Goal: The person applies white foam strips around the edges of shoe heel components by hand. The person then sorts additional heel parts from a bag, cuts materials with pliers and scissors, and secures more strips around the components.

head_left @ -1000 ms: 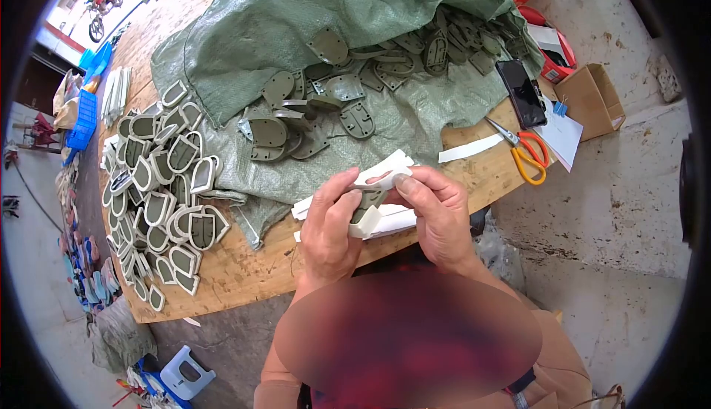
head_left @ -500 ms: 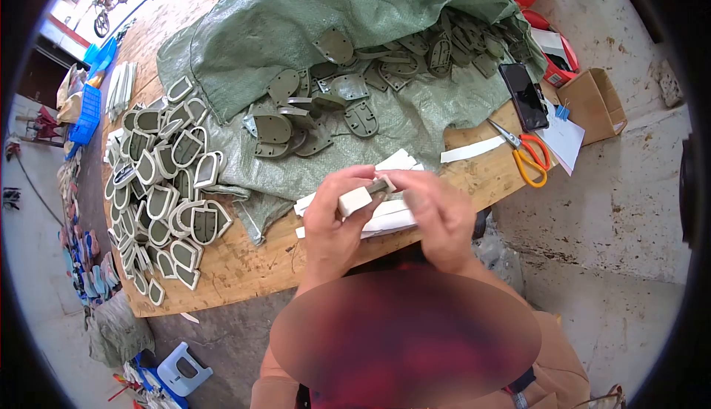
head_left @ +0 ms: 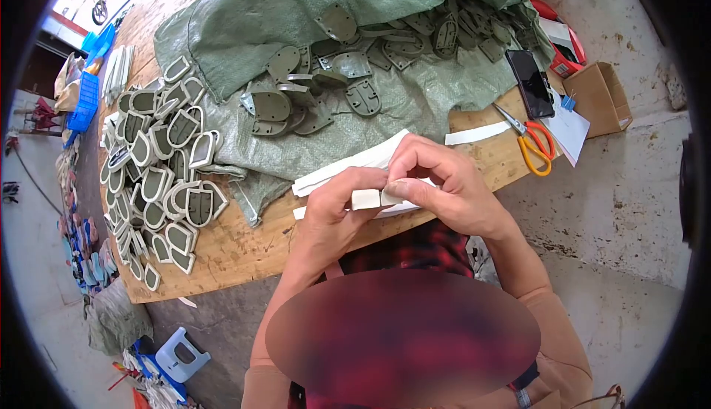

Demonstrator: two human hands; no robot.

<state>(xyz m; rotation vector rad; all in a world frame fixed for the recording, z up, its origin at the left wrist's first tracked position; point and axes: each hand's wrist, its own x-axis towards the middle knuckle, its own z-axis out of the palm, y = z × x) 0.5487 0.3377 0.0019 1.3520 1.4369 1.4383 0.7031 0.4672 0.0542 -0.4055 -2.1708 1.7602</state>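
My left hand [head_left: 332,207] grips a small plate with a white strip [head_left: 366,200] around its edge, seen nearly edge-on in front of me. Thumb and fingers of my right hand [head_left: 448,193] pinch the right end of that strip, close to the left fingertips. Most of the plate is hidden by the hands and the strip. Beneath and behind the hands, long white strips [head_left: 344,166] lie on the wooden table [head_left: 244,261].
White-edged green plates [head_left: 155,187] are heaped at the left. Bare green plates [head_left: 363,98] lie on a green woven sack [head_left: 296,9]. To the right are orange-handled scissors [head_left: 535,146], a phone [head_left: 529,83], a loose white strip [head_left: 478,133] and a cardboard box [head_left: 598,98].
My right hand has come in from a blurred, more open pose to a pinch at the strip's end. The plate has turned, so its green part no longer shows between the hands.
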